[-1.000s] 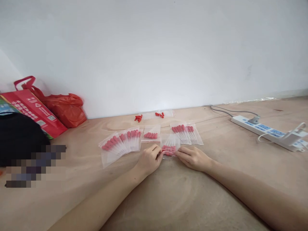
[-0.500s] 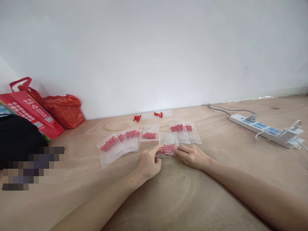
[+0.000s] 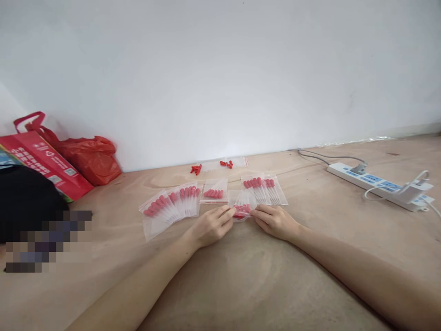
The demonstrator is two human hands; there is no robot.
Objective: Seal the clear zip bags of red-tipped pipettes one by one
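Between my hands a small clear zip bag (image 3: 243,198) lies on the wooden table, with several red-capped thin sticks inside; their kind is too small to tell. My left hand (image 3: 214,225) pinches the bag's near left corner, fingers closed. At the near right corner, the fingers of my right hand (image 3: 274,221) are pressed together on the bag's edge. Just behind it lies another bag of red-capped pieces (image 3: 214,189). Fanned to the left are several filled bags (image 3: 172,204), and more filled bags (image 3: 263,189) overlap at the right.
Loose red caps (image 3: 196,169) and more red pieces (image 3: 226,163) on a clear bag lie near the wall. A white power strip (image 3: 368,177) with plugs and cables is at right. Red bags (image 3: 91,156) and a black item (image 3: 29,197) stand at left.
My left hand has rolled over the bag's near edge, its fingers now lying forward and its thumb hidden. The bag's near edge looks folded up over the red ends. My right hand has barely moved.
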